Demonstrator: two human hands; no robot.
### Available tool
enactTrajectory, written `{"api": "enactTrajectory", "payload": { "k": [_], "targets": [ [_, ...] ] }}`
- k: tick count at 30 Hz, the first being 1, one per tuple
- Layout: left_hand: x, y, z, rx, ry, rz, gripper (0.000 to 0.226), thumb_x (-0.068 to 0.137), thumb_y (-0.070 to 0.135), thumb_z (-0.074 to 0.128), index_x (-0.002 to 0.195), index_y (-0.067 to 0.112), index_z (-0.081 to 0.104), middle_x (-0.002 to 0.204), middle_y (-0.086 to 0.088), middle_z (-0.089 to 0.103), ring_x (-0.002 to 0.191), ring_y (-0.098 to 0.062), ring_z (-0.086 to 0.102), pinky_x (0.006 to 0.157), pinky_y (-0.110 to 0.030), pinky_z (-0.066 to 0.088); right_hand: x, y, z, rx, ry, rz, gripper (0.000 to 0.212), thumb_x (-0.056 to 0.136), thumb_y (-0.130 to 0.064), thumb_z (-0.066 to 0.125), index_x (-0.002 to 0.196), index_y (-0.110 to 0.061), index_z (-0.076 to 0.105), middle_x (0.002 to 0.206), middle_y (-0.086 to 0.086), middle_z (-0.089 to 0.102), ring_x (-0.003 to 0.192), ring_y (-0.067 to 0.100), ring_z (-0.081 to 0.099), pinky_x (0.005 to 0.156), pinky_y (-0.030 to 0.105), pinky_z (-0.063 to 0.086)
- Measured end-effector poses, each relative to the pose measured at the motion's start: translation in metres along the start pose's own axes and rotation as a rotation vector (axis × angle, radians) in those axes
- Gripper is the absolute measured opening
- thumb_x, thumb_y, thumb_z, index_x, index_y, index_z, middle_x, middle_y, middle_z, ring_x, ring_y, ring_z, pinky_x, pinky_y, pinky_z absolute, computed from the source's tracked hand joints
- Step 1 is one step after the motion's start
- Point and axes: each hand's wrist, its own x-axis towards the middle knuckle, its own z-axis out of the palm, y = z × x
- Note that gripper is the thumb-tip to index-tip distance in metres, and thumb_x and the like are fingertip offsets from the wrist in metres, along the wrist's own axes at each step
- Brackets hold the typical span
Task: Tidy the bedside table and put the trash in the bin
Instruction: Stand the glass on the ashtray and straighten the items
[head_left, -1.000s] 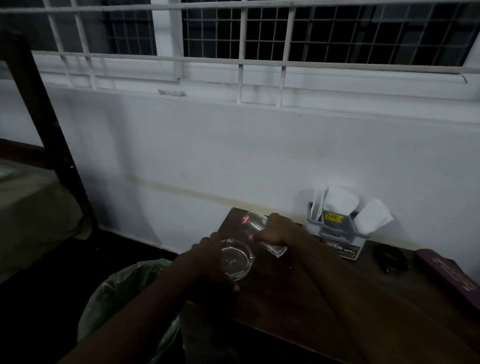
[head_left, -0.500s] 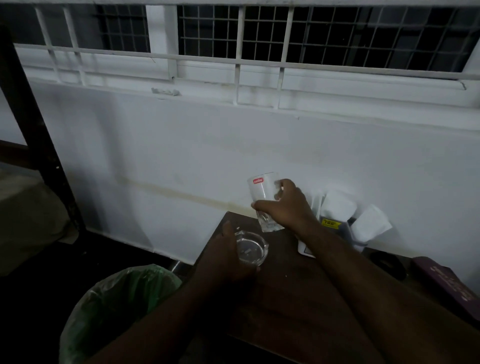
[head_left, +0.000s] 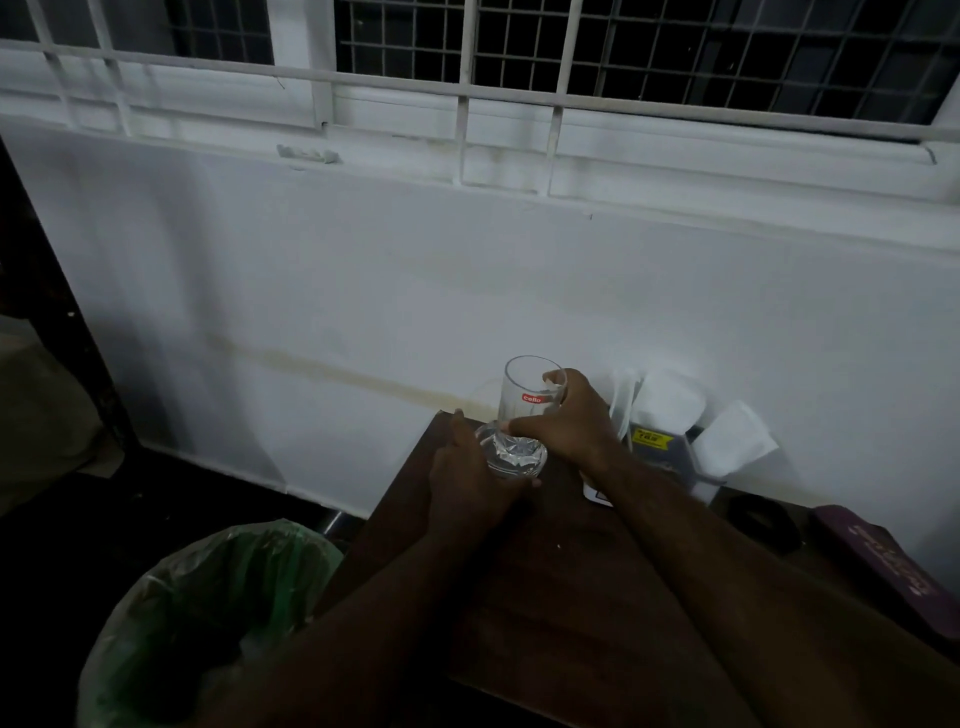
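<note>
At the far left, your bin (head_left: 208, 618) stands on the dark floor just beside the table's left edge, lined with a green plastic bag and open at the top. To its right, the brown bedside table (head_left: 561, 597) sits against the white wall (head_left: 363, 291). Your left hand (head_left: 470, 486) is curled around a low glass dish (head_left: 511, 454) near the table's back left corner, fingers wrapped along its near side and thumb up by its rim. Right next to it, your right hand (head_left: 569, 418) is closed around an upright clear drinking glass (head_left: 530, 389) with a red label; its base is at the dish, though whether it touches is hard to tell. Further right, a plastic holder (head_left: 670, 441) with white packets stands against the wall. Past that lie a dark round object (head_left: 763, 522), too dim to name, and a maroon case (head_left: 893, 571) at the right edge.
</note>
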Motion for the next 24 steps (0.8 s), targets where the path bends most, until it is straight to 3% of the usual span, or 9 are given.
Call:
{"api": "enactTrajectory", "payload": {
  "k": [5,9,16,24],
  "targets": [
    [0.002,-0.004,0.004,-0.005,0.000,0.031,0.114,0.049,0.065,0.084,0.140,0.011,0.041,0.129,-0.003,0.062,0.121,-0.022,0.057,0.101,-0.042,0.048,0.008,0.006,0.009,-0.035,-0.041,0.000,0.086,0.045,-0.036,0.094,0.119,-0.018,0.053,0.100,-0.008,0.060,0.090,0.011,0.060,0.076,0.024,0.045],
    [0.002,-0.005,0.004,-0.010,0.050,0.042,0.111,0.046,0.069,0.082,0.134,0.013,0.046,0.123,-0.001,0.064,0.115,-0.020,0.061,0.096,-0.041,0.052,0.012,0.011,0.019,-0.032,-0.027,0.039,0.086,0.041,-0.041,0.093,0.114,-0.019,0.053,0.102,-0.003,0.067,0.094,0.014,0.064,0.082,0.031,0.053],
    [0.006,-0.005,0.005,0.057,-0.035,0.055,0.115,0.052,0.083,0.063,0.141,0.013,0.043,0.134,-0.001,0.058,0.123,-0.018,0.055,0.104,-0.039,0.045,0.012,0.014,0.025,-0.026,-0.011,0.062,0.087,0.043,-0.044,0.092,0.116,-0.018,0.052,0.102,-0.005,0.065,0.090,0.011,0.060,0.071,0.022,0.042],
    [0.005,-0.005,0.004,0.024,0.000,0.073,0.109,0.055,0.074,0.074,0.138,0.011,0.046,0.129,-0.002,0.061,0.119,-0.017,0.058,0.103,-0.038,0.047,0.008,0.014,0.027,-0.040,0.009,0.055,0.097,0.048,-0.039,0.091,0.131,-0.017,0.044,0.116,0.001,0.065,0.102,0.017,0.060,0.080,0.024,0.044]
  ]
}}
